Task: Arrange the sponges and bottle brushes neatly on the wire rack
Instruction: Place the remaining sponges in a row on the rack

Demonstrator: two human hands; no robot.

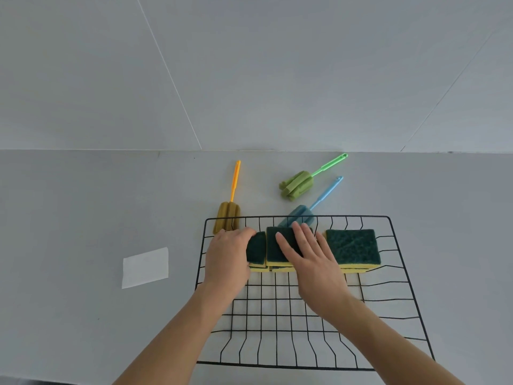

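Note:
A black wire rack (399,276) lies on the grey counter. Along its far side sit green-topped yellow sponges in a row: a left sponge (256,250), a middle sponge (274,245) and a right sponge (352,247). My left hand (226,259) grips the left sponge's end. My right hand (311,254) lies flat on the middle sponge with fingers spread. Three bottle brushes lie on the counter beyond the rack: an orange one (230,207), a green one (302,180), and a blue one (313,205) whose head touches the rack's far edge.
A white paper rectangle (145,268) lies on the counter left of the rack. The grey wall (249,79) rises just behind the brushes. The rack's near half holds nothing but bare wires.

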